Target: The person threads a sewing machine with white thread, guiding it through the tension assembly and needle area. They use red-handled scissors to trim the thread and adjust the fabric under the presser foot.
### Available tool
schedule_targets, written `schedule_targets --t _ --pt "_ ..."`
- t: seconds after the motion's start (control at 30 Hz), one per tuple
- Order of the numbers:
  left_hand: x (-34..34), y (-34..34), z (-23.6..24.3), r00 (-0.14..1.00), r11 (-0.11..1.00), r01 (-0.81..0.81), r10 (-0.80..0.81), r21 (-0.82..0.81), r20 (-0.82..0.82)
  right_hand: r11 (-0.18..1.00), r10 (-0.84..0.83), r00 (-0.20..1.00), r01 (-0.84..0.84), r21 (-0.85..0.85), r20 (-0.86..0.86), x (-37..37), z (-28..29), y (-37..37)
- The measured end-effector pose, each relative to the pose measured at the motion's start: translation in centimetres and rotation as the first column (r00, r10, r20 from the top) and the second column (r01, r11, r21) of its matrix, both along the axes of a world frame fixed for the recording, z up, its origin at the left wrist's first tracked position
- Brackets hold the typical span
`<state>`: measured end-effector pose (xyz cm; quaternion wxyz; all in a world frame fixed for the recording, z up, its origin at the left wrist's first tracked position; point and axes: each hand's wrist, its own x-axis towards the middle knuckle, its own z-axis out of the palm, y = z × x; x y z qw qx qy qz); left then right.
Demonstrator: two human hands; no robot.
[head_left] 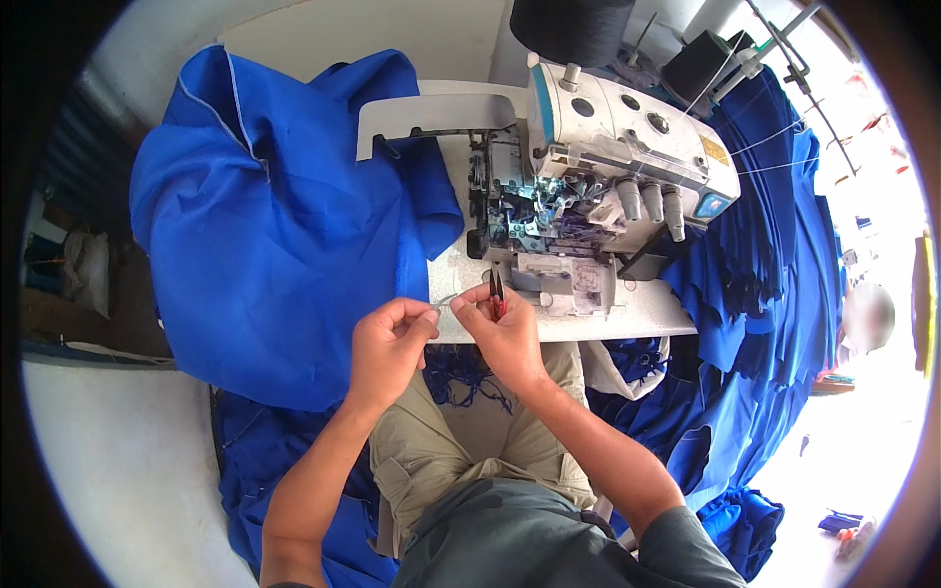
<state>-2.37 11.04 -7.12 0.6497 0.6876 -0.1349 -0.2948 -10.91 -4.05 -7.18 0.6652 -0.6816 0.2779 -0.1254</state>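
My left hand is closed in a pinch on a thin pale thread at the table's front edge. My right hand pinches near the same thread and also grips red-handled thread snips, blades pointing up. Just beyond my hands stands a white industrial overlock sewing machine, its looper area exposed. A large blue fabric piece drapes over the left of the worktable, beside my left hand.
Stacks of blue fabric fill the right side and continue below the table. Black thread cones stand behind the machine. A white sack sits at far left. A blurred person appears at the far right.
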Motion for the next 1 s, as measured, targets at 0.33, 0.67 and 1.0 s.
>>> schedule_targets --t 0.33,0.67,1.0 --pt "-0.5 -0.2 0.2 0.999 1.000 -0.018 0.018 0.002 -0.029 0.990 0.035 0.999 -0.038 -0.139 -0.026 -0.4 0.1 -0.3" --pt "0.8 -1.4 -0.2 0.976 0.981 -0.159 0.140 -0.113 -0.165 0.913 0.153 0.988 -0.142 -0.383 -0.004 -1.6 -1.4 -2.6" --pt "5.5 -6.5 -1.0 0.847 0.811 -0.517 0.437 -0.275 -0.304 0.750 0.290 0.953 -0.171 -0.638 0.085 -1.4 -3.1 -3.2"
